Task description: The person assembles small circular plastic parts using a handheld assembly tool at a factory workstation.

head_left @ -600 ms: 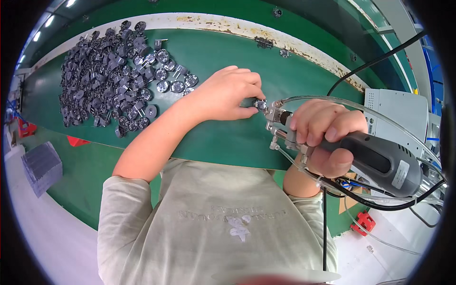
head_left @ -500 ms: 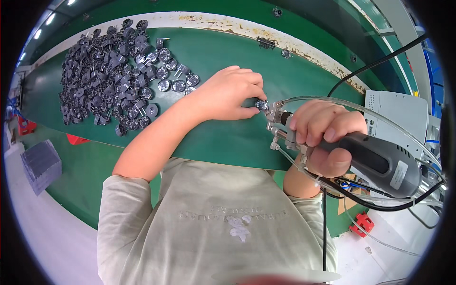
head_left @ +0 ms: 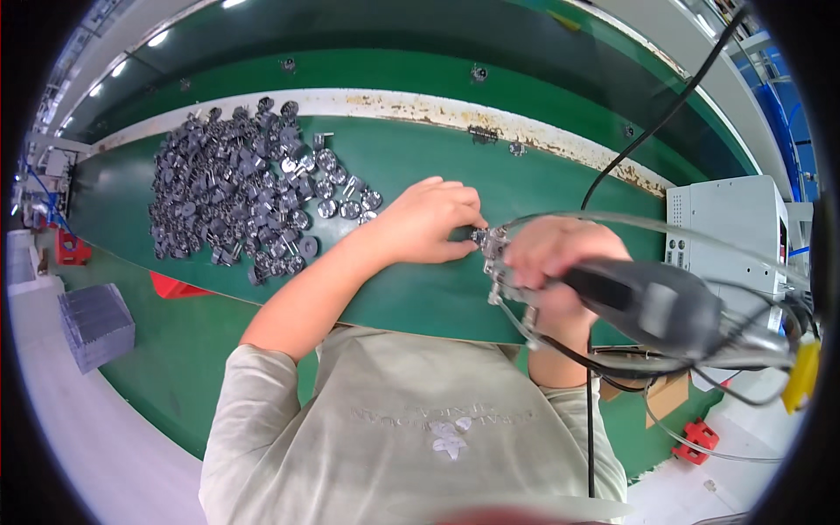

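Note:
My left hand [head_left: 437, 220] pinches a small dark round part [head_left: 479, 236] between thumb and fingertips above the green bench. Against that part sits the metal nose [head_left: 495, 254] of a grey-and-black handheld power screwdriver [head_left: 647, 302]. My right hand [head_left: 564, 262] is wrapped around the front of the screwdriver, which is blurred by motion. Clear hoses and a black cable run from the tool toward the right. The exact contact between nose and part is too small to make out.
A large heap of grey round parts with metal pins [head_left: 232, 188] covers the bench's left side, several lying loose at its right edge. A rusty white rail [head_left: 394, 107] borders the back. A light grey box-shaped unit [head_left: 731, 232] stands at the right. A black cable [head_left: 647, 127] hangs there.
The whole view has shifted, so the bench appears lower in it. My left hand keeps its pinch beside the tool's nose. The screwdriver and my right hand are now blurred.

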Motion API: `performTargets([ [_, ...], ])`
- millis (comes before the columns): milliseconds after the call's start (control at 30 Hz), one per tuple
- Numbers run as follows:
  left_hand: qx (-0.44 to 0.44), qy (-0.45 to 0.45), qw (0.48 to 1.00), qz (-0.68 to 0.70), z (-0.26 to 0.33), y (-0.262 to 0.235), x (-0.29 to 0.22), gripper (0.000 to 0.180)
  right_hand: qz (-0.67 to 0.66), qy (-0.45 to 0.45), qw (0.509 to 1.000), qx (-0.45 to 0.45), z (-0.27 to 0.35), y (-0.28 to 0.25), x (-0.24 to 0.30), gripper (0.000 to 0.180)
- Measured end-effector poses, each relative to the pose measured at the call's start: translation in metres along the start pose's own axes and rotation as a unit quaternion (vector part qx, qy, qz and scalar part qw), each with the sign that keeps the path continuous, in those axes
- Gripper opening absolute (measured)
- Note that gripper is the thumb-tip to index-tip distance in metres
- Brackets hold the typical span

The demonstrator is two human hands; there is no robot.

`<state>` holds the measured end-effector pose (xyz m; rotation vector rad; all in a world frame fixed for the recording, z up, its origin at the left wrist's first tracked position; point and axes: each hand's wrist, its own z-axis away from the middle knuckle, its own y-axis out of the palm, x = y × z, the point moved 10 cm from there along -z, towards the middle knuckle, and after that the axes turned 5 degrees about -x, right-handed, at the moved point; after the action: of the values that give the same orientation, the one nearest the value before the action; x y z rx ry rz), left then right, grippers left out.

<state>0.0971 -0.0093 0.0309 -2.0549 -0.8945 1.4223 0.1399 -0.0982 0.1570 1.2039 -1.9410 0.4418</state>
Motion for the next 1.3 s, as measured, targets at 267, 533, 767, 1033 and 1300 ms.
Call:
performTargets([
  [267, -0.118, -0.088, 0.979, -0.143, -0.092, -0.057, 0.060, 0.033, -0.048, -0.051, 0.996, -0.057, 0.000, -0.030, 0.035, 0.046],
  [533, -0.198, -0.287, 0.897, -0.273, -0.100, -0.088, 0.168, 0.039, -0.032, 0.012, 0.995, -0.090, 0.007, -0.026, 0.011, 0.038],
  [767, -0.119, -0.101, 0.987, -0.042, -0.067, -0.064, 0.051, 0.032, -0.121, 0.028, 0.978, -0.166, 0.009, -0.052, 0.009, 0.031],
  [1033, -0.018, -0.070, 0.997, 0.033, 0.000, -0.001, -0.007, 0.043, -0.054, -0.022, 0.992, -0.109, 0.002, -0.044, 0.014, 0.025],
  [1300, -0.041, -0.045, 0.995, 0.079, 0.007, -0.002, 0.000, 0.026, -0.077, 0.015, 0.995, -0.067, 0.001, -0.030, -0.004, 0.024],
])
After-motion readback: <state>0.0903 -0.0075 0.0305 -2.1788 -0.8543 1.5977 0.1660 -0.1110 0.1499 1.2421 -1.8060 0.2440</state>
